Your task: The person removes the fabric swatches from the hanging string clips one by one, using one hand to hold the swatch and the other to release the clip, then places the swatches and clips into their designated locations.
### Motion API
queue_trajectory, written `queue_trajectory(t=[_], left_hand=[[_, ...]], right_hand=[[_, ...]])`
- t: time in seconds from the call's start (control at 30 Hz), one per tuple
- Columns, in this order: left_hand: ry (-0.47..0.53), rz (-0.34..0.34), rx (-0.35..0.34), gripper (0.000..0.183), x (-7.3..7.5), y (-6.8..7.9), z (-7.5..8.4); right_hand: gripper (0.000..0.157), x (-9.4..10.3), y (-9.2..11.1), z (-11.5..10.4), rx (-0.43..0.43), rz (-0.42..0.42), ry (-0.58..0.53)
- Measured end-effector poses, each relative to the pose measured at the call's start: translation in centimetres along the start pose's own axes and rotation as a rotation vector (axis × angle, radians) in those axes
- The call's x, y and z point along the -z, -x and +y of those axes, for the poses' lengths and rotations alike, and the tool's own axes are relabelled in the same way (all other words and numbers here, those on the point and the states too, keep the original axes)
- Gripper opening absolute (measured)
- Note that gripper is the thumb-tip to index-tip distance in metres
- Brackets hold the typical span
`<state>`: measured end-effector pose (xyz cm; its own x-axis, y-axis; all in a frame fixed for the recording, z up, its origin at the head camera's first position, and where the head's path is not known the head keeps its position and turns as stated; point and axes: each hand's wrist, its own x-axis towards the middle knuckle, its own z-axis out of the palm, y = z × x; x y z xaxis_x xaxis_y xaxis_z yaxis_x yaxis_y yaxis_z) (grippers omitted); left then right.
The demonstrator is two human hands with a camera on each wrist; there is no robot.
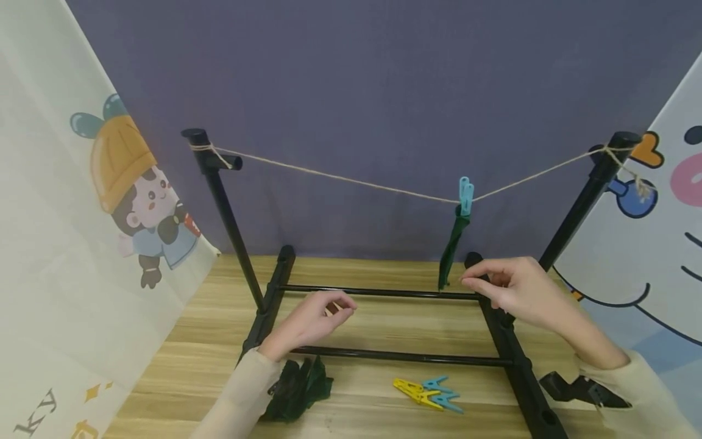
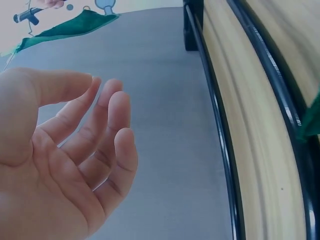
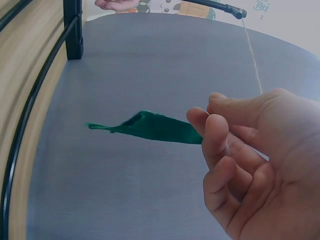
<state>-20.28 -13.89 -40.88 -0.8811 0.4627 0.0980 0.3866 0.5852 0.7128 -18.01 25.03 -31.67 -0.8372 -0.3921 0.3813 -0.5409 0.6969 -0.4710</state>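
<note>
A narrow green cloth hangs from a string, held there by a light blue clothespin. Just right of the cloth's lower part is my right hand, fingers loosely bent with thumb and forefinger near each other and nothing between them. From the right wrist view, the green cloth stretches out beyond my fingertips, its upper end hidden behind them. My left hand hovers over the left part of the black rack, loosely curved; its palm shows bare in the left wrist view.
The black rack's left post and right post carry the string, and low crossbars join its feet. Crumpled dark green cloth lies below my left hand. A yellow clothespin and blue clothespins lie on the wooden table.
</note>
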Motion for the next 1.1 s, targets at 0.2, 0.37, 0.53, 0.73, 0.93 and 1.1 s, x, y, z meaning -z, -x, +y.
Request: queue_trajectory(t=[0.2, 0.37, 0.53, 0.73, 0.93, 1.1], left_hand=[[0.012, -0.011, -0.007, 0.018, 0.4, -0.9, 0.5], [0.032, -0.013, -0.019, 0.019, 0.5, -1.7, 0.8], [0.068, -0.012, -0.041, 0.019, 0.5, -2.6, 0.6], [0.082, 0.003, -0.045, 0.019, 0.3, -3.2, 0.5], [0.101, 0.012, -0.029, 0.02, 0.0, -3.6, 0.7], [0.103, 0.02, -0.031, 0.02, -0.2, -4.0, 1.1]], right_hand=[[0.008, 0.7, -0.8, -0.3, 0.041, 0.031, 0.071], [0.009, 1.2, -1.4, -0.4, 0.057, 0.067, 0.092], [0.009, 1.9, -1.7, -0.7, 0.076, 0.093, 0.1], [0.008, 2.5, -2.2, -1.5, 0.087, 0.115, 0.117], [0.009, 3.1, -2.6, -1.9, 0.11, 0.15, 0.149], [0.009, 3.5, -2.9, -2.4, 0.112, 0.148, 0.149]])
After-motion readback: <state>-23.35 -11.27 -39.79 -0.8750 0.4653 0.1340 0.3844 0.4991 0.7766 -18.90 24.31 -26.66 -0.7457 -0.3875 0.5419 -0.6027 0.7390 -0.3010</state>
